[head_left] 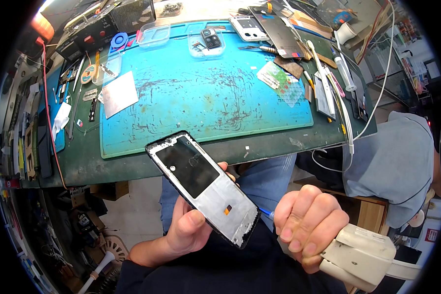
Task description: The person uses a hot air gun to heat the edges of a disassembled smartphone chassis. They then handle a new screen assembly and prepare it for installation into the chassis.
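While the left hand [188, 228] grips a phone frame [213, 206] at lower centre of the frame, its thumb lies along the left long edge and its fingers reach round to the opposite edge. The right hand [306, 223], at lower right, is curled into a fist around a blue tool [266, 212], whose visible end points left at the phone frame's lower right side; whether it touches that edge I cannot tell. A cream plastic block [360, 255] sits against the heel of the right hand, and it is unclear if it is held or worn.

The phone frame tilts, its top end toward the upper left and overlapping the front edge of the table [191, 165], its lower end well apart from that edge. Open space separates the fist from the table edge above it, with jeans [269, 179] showing below the tabletop.

Beyond, a scuffed blue mat [196, 98] spreads wide across the middle. A silver sheet [120, 94] overlaps its left edge, and a green-and-white card [274, 77] lies near its right edge. At the mat's far edge stands a clear tray [196, 51] holding a black camera module [211, 39]; farther right, a dark panel [275, 34] lies among tools at upper right.
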A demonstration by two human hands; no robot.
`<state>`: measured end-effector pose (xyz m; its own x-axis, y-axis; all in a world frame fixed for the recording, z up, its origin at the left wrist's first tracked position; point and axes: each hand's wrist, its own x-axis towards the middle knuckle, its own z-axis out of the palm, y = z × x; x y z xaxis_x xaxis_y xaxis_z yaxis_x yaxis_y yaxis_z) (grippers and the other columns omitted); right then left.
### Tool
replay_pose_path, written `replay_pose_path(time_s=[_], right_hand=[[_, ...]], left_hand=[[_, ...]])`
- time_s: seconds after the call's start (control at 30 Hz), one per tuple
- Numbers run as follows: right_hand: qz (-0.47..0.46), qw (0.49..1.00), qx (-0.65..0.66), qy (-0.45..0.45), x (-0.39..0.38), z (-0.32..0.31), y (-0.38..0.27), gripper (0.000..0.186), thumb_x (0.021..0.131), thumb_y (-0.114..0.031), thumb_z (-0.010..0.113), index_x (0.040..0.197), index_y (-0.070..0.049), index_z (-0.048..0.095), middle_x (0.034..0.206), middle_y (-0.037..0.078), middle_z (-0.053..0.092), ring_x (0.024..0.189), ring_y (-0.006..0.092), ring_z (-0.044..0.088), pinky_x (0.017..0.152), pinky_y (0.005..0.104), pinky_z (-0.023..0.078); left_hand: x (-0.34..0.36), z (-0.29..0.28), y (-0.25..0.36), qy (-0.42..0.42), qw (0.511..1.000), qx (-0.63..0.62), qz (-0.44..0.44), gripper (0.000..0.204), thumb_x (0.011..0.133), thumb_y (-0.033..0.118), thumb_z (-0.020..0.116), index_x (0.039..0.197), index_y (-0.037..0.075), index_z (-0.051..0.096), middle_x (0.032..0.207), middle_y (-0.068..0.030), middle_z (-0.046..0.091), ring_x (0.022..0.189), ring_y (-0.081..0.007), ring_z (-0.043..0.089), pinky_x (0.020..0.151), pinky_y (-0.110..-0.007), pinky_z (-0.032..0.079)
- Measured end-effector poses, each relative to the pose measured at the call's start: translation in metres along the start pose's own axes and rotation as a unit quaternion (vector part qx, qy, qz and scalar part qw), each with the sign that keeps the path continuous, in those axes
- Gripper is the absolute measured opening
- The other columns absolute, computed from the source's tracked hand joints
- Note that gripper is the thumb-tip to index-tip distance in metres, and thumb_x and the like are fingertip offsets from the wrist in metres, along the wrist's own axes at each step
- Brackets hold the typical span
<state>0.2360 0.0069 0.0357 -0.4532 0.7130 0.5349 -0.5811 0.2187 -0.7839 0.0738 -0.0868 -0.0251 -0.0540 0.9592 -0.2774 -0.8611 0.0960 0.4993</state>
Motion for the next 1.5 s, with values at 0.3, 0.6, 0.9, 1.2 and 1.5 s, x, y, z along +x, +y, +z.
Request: replay_pose_path(time_s=[0.3, 0.6, 0.9, 1.2, 1.5], right_hand=[[0.025, 1.000, -0.010, -0.012, 0.000, -0.006, -0.001, 0.018, 0.077, 0.001, 0.079, 0.083, -0.005, 0.063, 0.082, 0.006, 0.060, 0.072, 0.0181, 0.056, 0.063, 0.0321, 0.052], [-0.163, 0.981, 0.068, 0.074, 0.025, -0.014, 0.032, 0.048, 0.085, -0.027, 0.077, 0.125, -0.012, 0.054, 0.106, 0.002, 0.055, 0.102, 0.0198, 0.054, 0.100, 0.0423, 0.047], [-0.057, 0.980, 0.191, -0.015, 0.087, -0.023, 0.068, 0.027, 0.094, -0.039, 0.066, 0.108, -0.017, 0.058, 0.090, -0.005, 0.052, 0.086, 0.0114, 0.049, 0.078, 0.0307, 0.041], [0.039, 0.978, 0.204, 0.025, 0.088, -0.017, 0.071, 0.024, 0.093, -0.039, 0.070, 0.089, -0.021, 0.054, 0.084, -0.007, 0.053, 0.079, 0.0092, 0.052, 0.070, 0.0266, 0.044], [0.067, 0.981, 0.179, 0.016, 0.087, -0.017, 0.070, 0.027, 0.091, -0.040, 0.073, 0.085, -0.020, 0.055, 0.080, -0.008, 0.055, 0.077, 0.0088, 0.054, 0.066, 0.0256, 0.046]], left_hand=[[0.002, -0.005, -0.005, -0.027, 0.999, 0.006, 0.017, 0.098, 0.074, 0.037, 0.079, 0.150, -0.001, 0.030, 0.137, -0.0131, 0.051, 0.127, -0.0221, 0.052, 0.108, -0.040, 0.041], [0.000, -0.006, 0.011, -0.057, 0.973, 0.170, 0.145, 0.110, 0.070, 0.042, 0.085, 0.148, -0.002, 0.022, 0.135, -0.0135, 0.042, 0.127, -0.0251, 0.045, 0.108, -0.042, 0.036], [0.026, -0.008, 0.038, -0.008, 0.952, 0.194, 0.237, 0.116, 0.066, 0.043, 0.089, 0.151, 0.005, 0.020, 0.136, -0.0120, 0.038, 0.129, -0.0247, 0.041, 0.110, -0.045, 0.035], [0.018, -0.005, 0.052, 0.031, 0.969, 0.172, 0.176, 0.115, 0.061, 0.030, 0.095, 0.150, 0.010, 0.024, 0.135, -0.0091, 0.039, 0.131, -0.0252, 0.041, 0.108, -0.048, 0.040], [0.017, -0.005, 0.069, 0.009, 0.971, 0.213, 0.106, 0.114, 0.054, 0.033, 0.099, 0.142, 0.006, 0.032, 0.132, -0.0035, 0.044, 0.131, -0.0190, 0.043, 0.117, -0.040, 0.031]])
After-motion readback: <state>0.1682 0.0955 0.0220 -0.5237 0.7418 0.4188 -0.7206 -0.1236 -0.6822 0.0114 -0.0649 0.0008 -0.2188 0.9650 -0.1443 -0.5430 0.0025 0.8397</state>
